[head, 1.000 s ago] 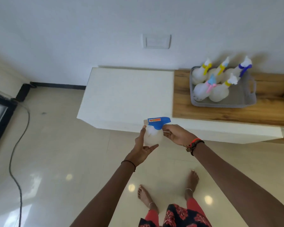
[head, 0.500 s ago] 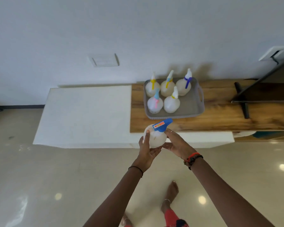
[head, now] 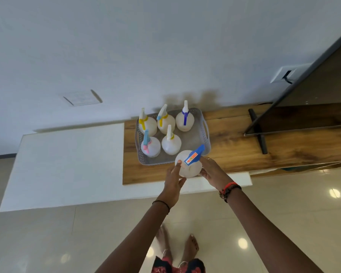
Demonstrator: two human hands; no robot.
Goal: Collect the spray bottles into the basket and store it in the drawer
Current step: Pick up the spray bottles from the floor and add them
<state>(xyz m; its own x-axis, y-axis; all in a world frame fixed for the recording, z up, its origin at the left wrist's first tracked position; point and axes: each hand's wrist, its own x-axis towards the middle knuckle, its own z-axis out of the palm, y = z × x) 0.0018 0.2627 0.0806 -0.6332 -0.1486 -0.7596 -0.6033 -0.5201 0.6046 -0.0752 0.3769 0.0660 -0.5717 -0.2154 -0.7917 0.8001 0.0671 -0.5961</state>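
Observation:
I hold a round white spray bottle with a blue trigger head [head: 189, 164] between both hands, just above the near edge of the grey perforated basket [head: 204, 131]. My left hand [head: 173, 179] grips its left side and my right hand [head: 212, 171] its right side. Inside the basket stand several white spray bottles: one with a yellow head [head: 147, 124], one with a yellow and light-blue head [head: 165, 123], one with a dark blue head [head: 185, 120], one with a blue and pink head [head: 150, 145] and one with a white head [head: 171, 143].
The basket rests on a wooden top [head: 234, 152] that lies over a low white cabinet [head: 67, 162] against the wall. A television on a black stand [head: 258, 133] occupies the right of the wooden top. Glossy floor tiles lie below, with my feet on them.
I have stepped closer and to the right. The bottle in both hands has moved forward from over the floor to the basket's near edge.

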